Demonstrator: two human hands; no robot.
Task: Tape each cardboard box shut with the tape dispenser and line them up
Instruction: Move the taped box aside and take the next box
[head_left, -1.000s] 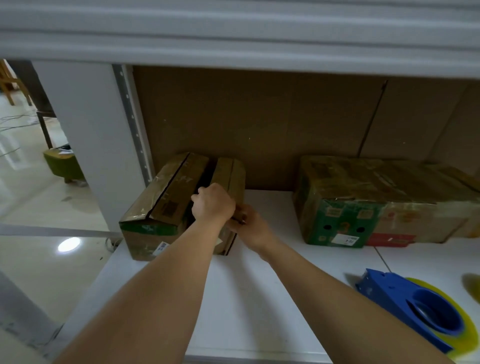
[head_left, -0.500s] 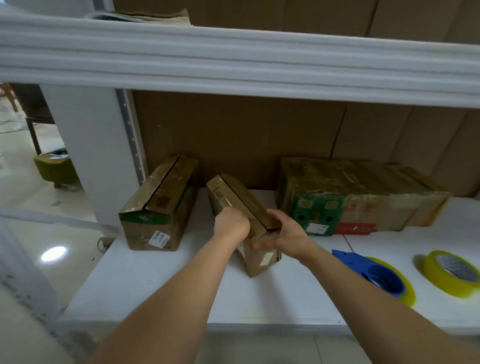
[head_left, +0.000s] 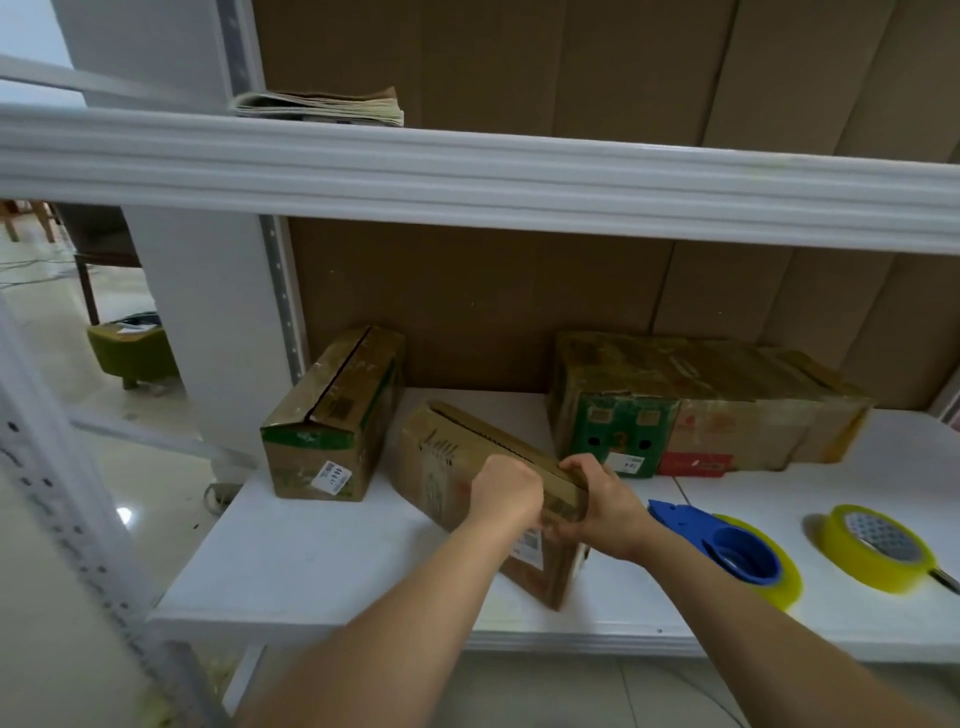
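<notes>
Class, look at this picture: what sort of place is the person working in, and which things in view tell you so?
Probably a storeroom or packing area. White metal shelving backed with cardboard sheets holds worn cardboard boxes, and a blue tape dispenser and a spare yellow tape roll lie ready beside the box both hands grip.

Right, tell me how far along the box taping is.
Done: the glossy taped cardboard boxes line the back wall. In hand: both the left hand and right hand grip a slim brown cardboard box. Left: taping it with the blue tape dispenser, then the green-edged box, whose seam looks open.
</notes>
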